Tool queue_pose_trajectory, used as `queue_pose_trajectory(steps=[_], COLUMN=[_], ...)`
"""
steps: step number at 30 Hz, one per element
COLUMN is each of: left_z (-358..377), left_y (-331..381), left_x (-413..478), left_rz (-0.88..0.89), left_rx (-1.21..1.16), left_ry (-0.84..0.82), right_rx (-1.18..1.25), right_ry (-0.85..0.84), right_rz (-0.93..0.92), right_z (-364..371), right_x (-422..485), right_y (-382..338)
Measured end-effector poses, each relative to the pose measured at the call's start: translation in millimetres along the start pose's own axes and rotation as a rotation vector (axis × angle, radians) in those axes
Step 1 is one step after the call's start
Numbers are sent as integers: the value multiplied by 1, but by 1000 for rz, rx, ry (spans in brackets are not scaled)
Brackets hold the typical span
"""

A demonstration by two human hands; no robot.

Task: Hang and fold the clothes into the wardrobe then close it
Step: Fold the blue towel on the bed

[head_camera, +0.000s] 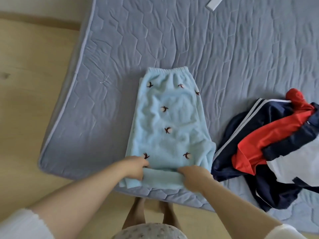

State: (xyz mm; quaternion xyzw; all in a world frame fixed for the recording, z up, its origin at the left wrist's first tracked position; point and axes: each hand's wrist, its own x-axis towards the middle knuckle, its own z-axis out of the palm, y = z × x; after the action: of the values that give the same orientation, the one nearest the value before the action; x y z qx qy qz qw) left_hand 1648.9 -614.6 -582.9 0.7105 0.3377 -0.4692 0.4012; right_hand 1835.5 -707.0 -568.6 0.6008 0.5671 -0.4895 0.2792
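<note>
Pale blue fleece trousers with dark embroidered motifs (170, 125), centre frame on a grey-blue quilted mattress (224, 54); long axis runs bottom to top, elastic waistband uppermost. Left hand (136, 167) and right hand (195, 177) pinch the near folded edge. Likely soft, light, limp: grip both corners.
</note>
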Motion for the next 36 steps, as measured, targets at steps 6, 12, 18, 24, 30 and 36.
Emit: queue_pose_trajectory(steps=[6,12,18,24,30,36], left_z=[9,-117,-161,-124,-111,-81], left_y=[7,2,16,15,-18,-60], left_x=[-30,-48,-35,26,94,141], left_rz=[14,22,-169,-174,-243,-337], left_rx=[-130,-228,69,-107,-793,-1216], left_ry=[-107,552,1140,838,889,701], right_rx=[66,80,233,456,996,1576], right_ry=[-99,810,965,690,638,586], right_rz=[-44,132,242,295,534,365], right_z=[7,-89,-140,-104,-83,-49], right_x=[-29,-29,-7,30,97,150], right_y=[4,18,22,37,70,76])
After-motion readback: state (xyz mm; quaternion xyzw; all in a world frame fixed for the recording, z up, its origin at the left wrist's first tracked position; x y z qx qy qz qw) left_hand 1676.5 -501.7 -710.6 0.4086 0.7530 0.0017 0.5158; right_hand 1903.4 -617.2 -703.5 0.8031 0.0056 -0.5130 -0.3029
